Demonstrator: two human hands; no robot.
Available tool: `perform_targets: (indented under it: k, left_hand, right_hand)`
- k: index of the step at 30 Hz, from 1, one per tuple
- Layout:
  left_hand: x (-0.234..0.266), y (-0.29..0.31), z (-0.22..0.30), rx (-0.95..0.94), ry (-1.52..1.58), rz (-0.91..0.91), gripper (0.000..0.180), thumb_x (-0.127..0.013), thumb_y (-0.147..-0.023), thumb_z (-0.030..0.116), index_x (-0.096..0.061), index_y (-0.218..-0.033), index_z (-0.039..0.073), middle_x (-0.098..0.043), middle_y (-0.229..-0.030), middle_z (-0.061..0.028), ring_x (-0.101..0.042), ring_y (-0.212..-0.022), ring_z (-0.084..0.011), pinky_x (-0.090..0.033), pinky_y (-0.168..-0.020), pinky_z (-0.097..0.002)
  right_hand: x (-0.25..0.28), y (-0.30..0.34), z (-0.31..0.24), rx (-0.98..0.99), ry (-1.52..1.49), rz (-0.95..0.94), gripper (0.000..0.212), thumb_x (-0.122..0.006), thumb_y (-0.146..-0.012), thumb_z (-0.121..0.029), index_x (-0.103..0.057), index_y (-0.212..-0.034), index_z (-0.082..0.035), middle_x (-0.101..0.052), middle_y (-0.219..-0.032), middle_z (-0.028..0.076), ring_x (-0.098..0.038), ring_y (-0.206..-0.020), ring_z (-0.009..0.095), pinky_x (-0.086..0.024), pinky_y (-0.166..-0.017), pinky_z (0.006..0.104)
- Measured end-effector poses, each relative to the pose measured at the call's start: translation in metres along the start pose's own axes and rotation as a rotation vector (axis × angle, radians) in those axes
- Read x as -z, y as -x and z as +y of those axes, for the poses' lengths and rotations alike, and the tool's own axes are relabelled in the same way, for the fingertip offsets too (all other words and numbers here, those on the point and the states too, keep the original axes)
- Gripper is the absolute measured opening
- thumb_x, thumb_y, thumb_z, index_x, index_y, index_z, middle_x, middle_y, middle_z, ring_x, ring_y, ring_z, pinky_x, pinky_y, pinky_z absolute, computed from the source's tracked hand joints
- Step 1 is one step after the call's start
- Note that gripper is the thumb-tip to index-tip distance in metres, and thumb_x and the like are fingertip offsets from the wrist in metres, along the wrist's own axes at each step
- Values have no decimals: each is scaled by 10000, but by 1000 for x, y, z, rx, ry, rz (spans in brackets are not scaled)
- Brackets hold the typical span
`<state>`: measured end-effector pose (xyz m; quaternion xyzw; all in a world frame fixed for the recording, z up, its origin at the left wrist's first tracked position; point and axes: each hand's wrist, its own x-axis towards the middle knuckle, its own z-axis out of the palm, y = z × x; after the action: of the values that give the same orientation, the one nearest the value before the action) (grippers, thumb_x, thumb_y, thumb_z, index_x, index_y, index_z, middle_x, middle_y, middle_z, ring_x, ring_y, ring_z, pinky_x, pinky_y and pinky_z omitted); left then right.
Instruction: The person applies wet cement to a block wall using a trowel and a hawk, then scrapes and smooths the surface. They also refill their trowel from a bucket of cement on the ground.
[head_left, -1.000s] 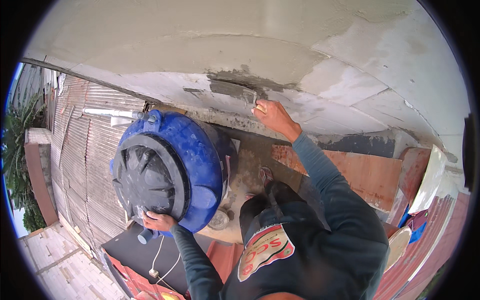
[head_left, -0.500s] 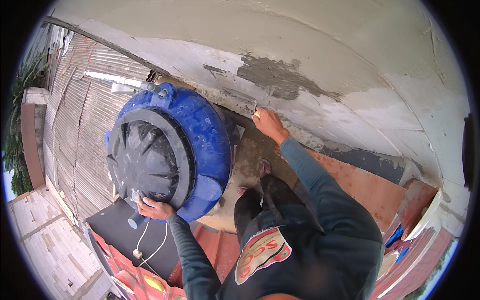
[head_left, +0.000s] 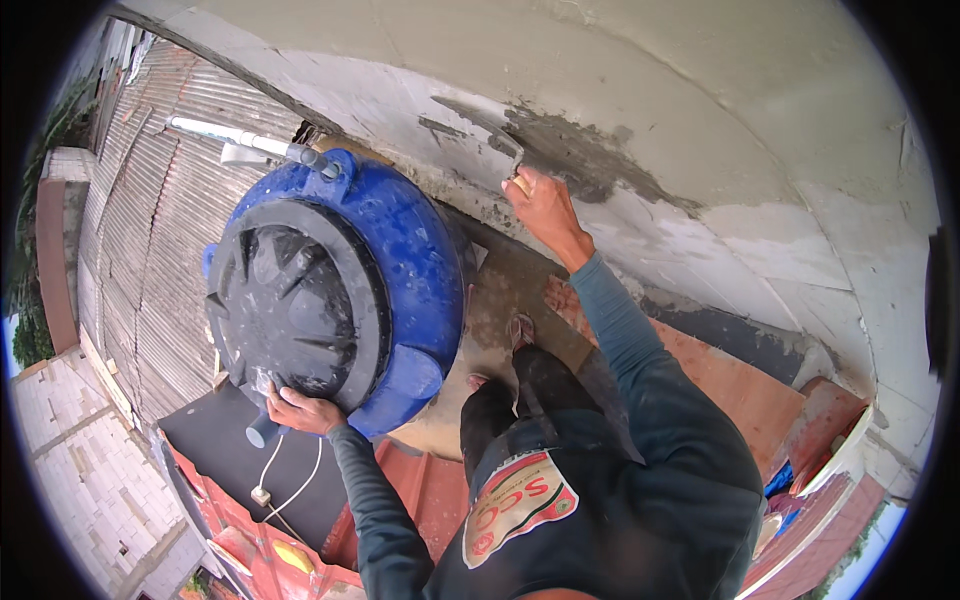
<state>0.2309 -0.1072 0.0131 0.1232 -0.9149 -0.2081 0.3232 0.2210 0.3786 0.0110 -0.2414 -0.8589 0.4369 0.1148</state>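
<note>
Fingers [head_left: 517,192] round trowel [head_left: 518,153], probably — tank [head_left: 415,260] alongside

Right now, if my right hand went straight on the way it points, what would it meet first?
Most likely the pale wall, by the dark grey patch, with the trowel in your right hand leading; any gap is hard to judge.

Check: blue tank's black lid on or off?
On: the black lid sits over the blue tank, the left hand at the lid's edge. Cannot tell if tightened.
</note>
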Motion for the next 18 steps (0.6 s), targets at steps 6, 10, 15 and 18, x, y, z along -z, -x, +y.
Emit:
perform_targets:
  k: [6,10,15,18]
  left_hand:
    - [2,0,3,3,18,-13,460,-425,-1088,346,-609,-1337,7,-526,-1305,-228,-494,-1262,-386,-371,-1084,-484]
    - [2,0,-1,8,42,-10,446,-433,-1089,335,-612,-1338,10,-520,-1298,-225,-494,-1245,-382,-372,-1081,-477]
    - [0,0,-3,1,54,3,415,-460,-1081,303,-616,-1336,15,-517,-1297,-230,-490,-1252,-385,-373,-1082,-484]
    - [-1,0,-2,-2,69,3,423,-457,-1081,313,-616,-1333,13,-516,-1301,-231,-488,-1257,-388,-371,-1084,-488]
  right_hand:
    - [25,14,-19,-2,-39,46,376,-675,-935,-275,-657,-1032,88,-658,-846,313,-657,-787,474,-511,-711,477]
    - [27,21,-25,-38,-18,58,383,-687,-928,-280,-661,-1048,83,-662,-846,305,-667,-792,461,-510,-716,479]
    - [19,36,-10,54,118,41,387,-695,-916,-280,-681,-1098,61,-689,-904,286,-682,-848,458,-527,-758,491]
    - [-8,34,7,47,153,52,383,-687,-918,-282,-689,-1117,44,-696,-949,282,-683,-891,462,-530,-783,504]
